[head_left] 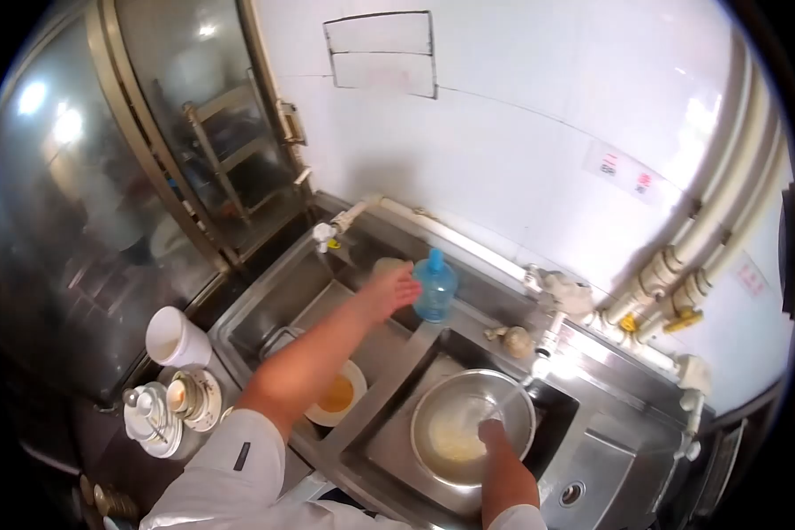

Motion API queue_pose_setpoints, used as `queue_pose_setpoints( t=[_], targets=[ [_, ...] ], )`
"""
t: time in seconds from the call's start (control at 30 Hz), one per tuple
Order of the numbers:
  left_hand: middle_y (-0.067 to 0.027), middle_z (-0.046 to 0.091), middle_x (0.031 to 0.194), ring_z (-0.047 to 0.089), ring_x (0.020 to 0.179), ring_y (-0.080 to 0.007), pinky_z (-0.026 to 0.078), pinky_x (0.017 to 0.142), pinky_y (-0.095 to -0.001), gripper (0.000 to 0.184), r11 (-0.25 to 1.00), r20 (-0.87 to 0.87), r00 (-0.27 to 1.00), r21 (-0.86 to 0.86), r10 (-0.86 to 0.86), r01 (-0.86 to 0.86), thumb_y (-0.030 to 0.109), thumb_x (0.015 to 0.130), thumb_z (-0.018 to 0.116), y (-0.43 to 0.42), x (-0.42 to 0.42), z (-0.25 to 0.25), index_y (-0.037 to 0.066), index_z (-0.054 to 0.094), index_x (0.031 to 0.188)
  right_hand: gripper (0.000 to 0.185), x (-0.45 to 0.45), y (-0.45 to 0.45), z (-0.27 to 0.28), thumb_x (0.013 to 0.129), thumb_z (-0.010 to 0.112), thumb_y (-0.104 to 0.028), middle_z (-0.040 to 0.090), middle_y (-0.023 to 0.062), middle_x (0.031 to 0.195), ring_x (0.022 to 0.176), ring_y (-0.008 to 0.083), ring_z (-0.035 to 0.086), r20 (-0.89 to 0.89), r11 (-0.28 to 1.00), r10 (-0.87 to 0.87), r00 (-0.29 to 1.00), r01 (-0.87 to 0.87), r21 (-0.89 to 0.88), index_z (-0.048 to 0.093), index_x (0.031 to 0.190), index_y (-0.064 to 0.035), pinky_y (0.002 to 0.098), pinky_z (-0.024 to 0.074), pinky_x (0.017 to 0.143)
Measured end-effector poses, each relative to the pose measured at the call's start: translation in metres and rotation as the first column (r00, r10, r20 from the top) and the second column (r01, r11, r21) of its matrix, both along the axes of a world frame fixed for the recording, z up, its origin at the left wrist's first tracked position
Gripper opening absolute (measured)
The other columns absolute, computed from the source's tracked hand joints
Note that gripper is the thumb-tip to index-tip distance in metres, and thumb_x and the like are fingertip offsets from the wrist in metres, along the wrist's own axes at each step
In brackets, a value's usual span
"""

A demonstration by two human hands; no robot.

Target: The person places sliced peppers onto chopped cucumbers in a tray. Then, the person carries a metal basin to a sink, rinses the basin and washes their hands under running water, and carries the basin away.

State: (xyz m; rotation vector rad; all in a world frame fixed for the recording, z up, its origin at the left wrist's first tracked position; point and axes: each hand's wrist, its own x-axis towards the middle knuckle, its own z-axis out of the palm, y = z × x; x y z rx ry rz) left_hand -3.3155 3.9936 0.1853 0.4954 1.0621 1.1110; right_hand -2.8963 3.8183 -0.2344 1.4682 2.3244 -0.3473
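My left hand reaches over the divider between the sinks, its fingers stretched out beside a blue translucent plastic bottle. Whether the fingertips touch the bottle, I cannot tell. Partly hidden behind that hand is a pale round object. Inside a round metal basin, my right hand is low at the right side, its fingers blurred. Cloudy liquid with pale yellowish matter lies in the basin. Water runs into it from a tap above.
A white bowl with orange-yellow contents sits in the left sink under my forearm. Stacked dishes and a white bucket stand at the left. A round brownish object rests on the back ledge. White pipes follow the wall.
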Motion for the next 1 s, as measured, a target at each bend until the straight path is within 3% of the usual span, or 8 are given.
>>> queue_pose_setpoints(
  t=[0.13,0.3,0.37,0.5,0.67,0.77,0.87,1.0],
  targets=[
    [-0.0305,0.06,0.12,0.061,0.117,-0.0376,0.052,0.1,-0.0451,0.054,0.98,0.079,0.991,-0.159,-0.105,0.117,0.038,0.094,0.063,0.047,0.031,0.023,-0.009,0.047,0.116,0.032,0.001,-0.019,0.037,0.088,0.053,-0.025,0.074,0.0172,0.091,0.085,0.0322,0.072,-0.35,0.991,-0.103,0.931,0.128,0.048,0.075,0.092,-0.0029,0.0444,0.0554,0.084],
    [-0.0275,0.062,0.12,0.064,0.111,-0.0375,0.054,0.097,-0.0457,0.036,0.984,0.04,0.997,-0.159,-0.072,0.077,0.026,0.099,0.05,0.064,0.05,0.018,-0.008,0.051,0.111,0.038,-0.02,-0.074,0.05,0.09,0.057,-0.035,0.073,0.0156,0.078,0.072,0.024,0.072,-0.55,0.551,-0.807,0.216,0.611,-0.569,0.072,0.095,0.0,0.0381,0.0565,0.074],
    [-0.0269,0.062,0.12,0.064,0.111,-0.0369,0.054,0.096,-0.0456,0.032,0.99,-0.053,0.997,-0.13,-0.058,0.051,0.023,0.099,0.048,0.068,0.046,0.013,-0.008,0.053,0.107,0.034,-0.043,-0.101,0.147,0.092,0.06,-0.033,0.075,0.011,0.085,0.074,0.017,0.071,-0.421,0.549,-0.832,0.362,0.646,-0.53,0.073,0.103,-0.0035,0.0333,0.0551,0.07],
    [-0.0282,0.063,0.117,0.065,0.109,-0.0376,0.055,0.095,-0.0458,0.028,0.99,-0.015,0.998,-0.129,-0.063,0.061,0.02,0.098,0.047,0.08,0.037,0.001,-0.007,0.055,0.103,0.033,-0.045,-0.178,0.007,0.097,0.055,-0.032,0.071,0.0064,0.079,0.069,0.0156,0.065,-0.606,0.644,-0.731,0.313,0.609,-0.462,0.072,0.099,-0.0035,0.0314,0.0531,0.067],
    [-0.0273,0.064,0.114,0.067,0.103,-0.0362,0.058,0.088,-0.0427,0.032,0.981,0.017,0.998,-0.183,-0.058,0.06,0.024,0.1,0.049,0.073,0.053,0.02,-0.007,0.053,0.105,0.033,-0.081,-0.207,0.092,0.097,0.058,-0.032,0.069,0.0062,0.083,0.072,0.0142,0.062,-0.443,0.383,-0.896,-0.006,0.492,-0.782,0.071,0.099,-0.0012,0.0301,0.0509,0.067],
    [-0.0249,0.065,0.112,0.067,0.102,-0.0339,0.059,0.085,-0.0405,0.036,0.985,-0.019,0.996,-0.155,-0.083,0.079,0.029,0.102,0.05,0.081,0.051,0.016,-0.006,0.052,0.106,0.033,-0.081,-0.188,0.096,0.097,0.06,-0.032,0.07,0.0067,0.086,0.076,0.0141,0.063,-0.482,0.531,-0.842,0.243,0.531,-0.66,0.07,0.101,-0.0006,0.0303,0.0515,0.069],
    [-0.0223,0.066,0.11,0.068,0.1,-0.0322,0.059,0.083,-0.0399,0.037,0.98,-0.03,0.994,-0.174,-0.107,0.1,0.032,0.103,0.05,0.087,0.048,0.009,-0.005,0.053,0.105,0.032,-0.088,-0.16,0.134,0.098,0.061,-0.029,0.071,0.008,0.091,0.078,0.0147,0.066,-0.527,0.452,-0.849,-0.021,0.485,-0.748,0.069,0.106,0.0004,0.0301,0.0529,0.071],
    [-0.0227,0.066,0.107,0.069,0.098,-0.0339,0.059,0.085,-0.0424,0.042,0.982,-0.058,0.992,-0.154,-0.114,0.104,0.036,0.104,0.049,0.085,0.05,0.001,-0.006,0.053,0.104,0.032,-0.073,-0.137,0.096,0.098,0.062,-0.025,0.072,0.0116,0.1,0.084,0.018,0.07,-0.711,0.672,-0.685,0.16,0.516,-0.531,0.065,0.113,0.0026,0.0298,0.0548,0.074]
  ],
)
